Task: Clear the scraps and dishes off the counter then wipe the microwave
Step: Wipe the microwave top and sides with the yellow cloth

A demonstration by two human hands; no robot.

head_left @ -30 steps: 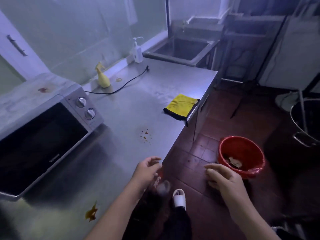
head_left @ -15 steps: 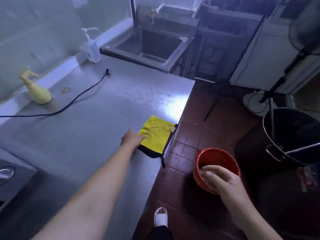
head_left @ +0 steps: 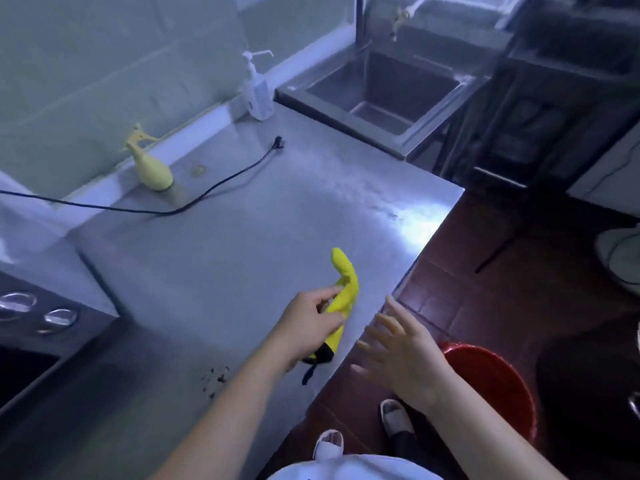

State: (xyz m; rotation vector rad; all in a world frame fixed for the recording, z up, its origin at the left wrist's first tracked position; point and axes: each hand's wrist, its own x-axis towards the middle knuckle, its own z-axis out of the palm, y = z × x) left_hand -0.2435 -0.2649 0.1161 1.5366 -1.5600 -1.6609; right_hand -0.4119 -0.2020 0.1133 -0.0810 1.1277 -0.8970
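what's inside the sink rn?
Inside the sink, only bare steel walls and a stepped floor show, and a tap hangs over the back. The near wall covers the front strip of the floor, so anything there is unseen.

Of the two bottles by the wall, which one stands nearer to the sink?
The white pump bottle, right beside the sink; the yellow spray bottle stands farther from it.

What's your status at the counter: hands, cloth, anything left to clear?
Left hand grips yellow cloth with black trim, bunched, held over steel counter. Right hand open, empty, beside it. Dark crumb scraps lie near counter's front edge.
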